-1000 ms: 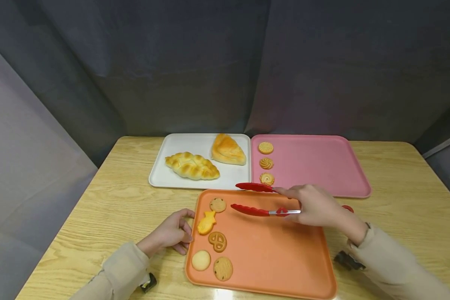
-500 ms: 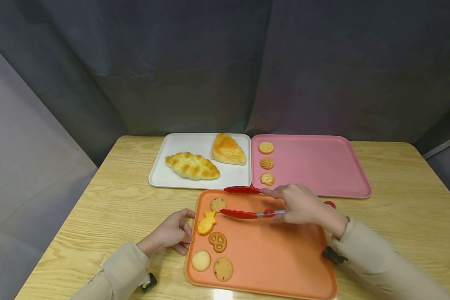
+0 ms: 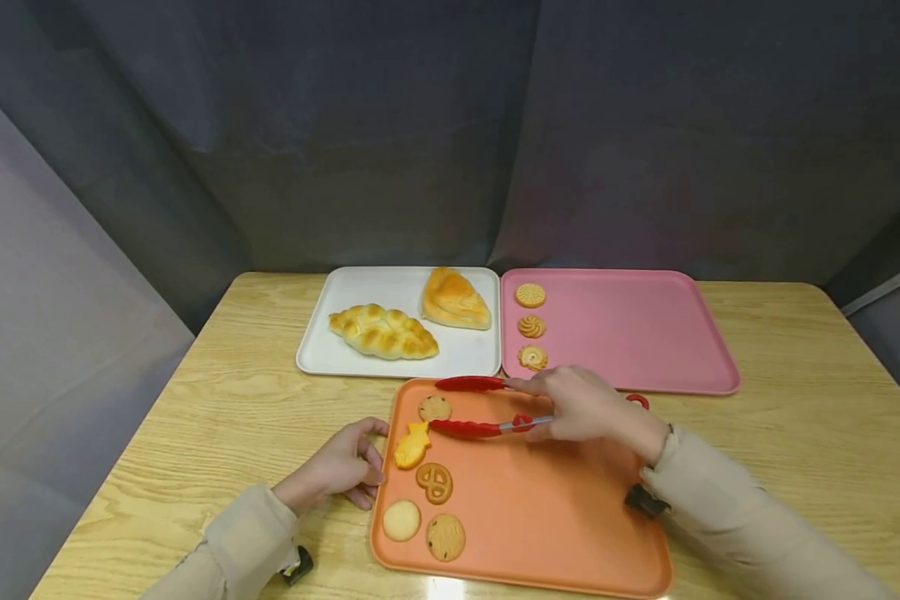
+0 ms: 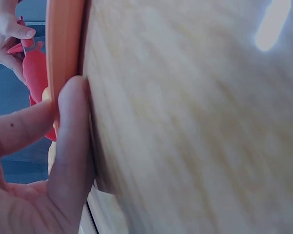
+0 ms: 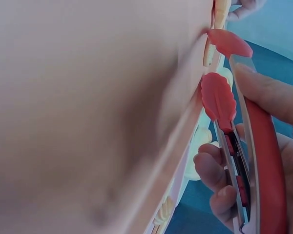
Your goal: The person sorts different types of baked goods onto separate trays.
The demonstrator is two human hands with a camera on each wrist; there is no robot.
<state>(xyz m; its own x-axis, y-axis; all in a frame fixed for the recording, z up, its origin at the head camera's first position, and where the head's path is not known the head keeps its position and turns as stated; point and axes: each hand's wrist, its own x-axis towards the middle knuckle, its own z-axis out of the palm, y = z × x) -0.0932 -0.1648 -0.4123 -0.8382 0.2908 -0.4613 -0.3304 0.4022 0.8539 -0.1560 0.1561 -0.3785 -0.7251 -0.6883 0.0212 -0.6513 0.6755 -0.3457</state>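
Observation:
My right hand [image 3: 581,404] grips red-tipped metal tongs [image 3: 467,429] above the far part of an orange tray [image 3: 547,517]. The two red tips stand apart on either side of a small chocolate chip cookie [image 3: 435,407], nothing pinched between them. Just below the nearer tip lies a yellow fish-shaped cookie [image 3: 411,447]. A pretzel cookie [image 3: 435,483], a pale round cookie [image 3: 401,521] and a larger chip cookie [image 3: 446,537] follow along the tray's left side. My left hand [image 3: 341,465] holds that side; in the left wrist view its thumb and finger pinch the rim [image 4: 63,44].
Behind stands a white tray [image 3: 318,358] with a braided bread [image 3: 384,332] and a triangular pastry [image 3: 453,298]. Right of it, a pink tray [image 3: 630,325] bears three small cookies [image 3: 532,326] in a column. A dark curtain [image 3: 390,125] hangs beyond the wooden table [image 3: 217,400].
My right hand has carried the tongs leftward across the orange tray, so the tips now reach the small chip cookie. The left hand stays at the rim.

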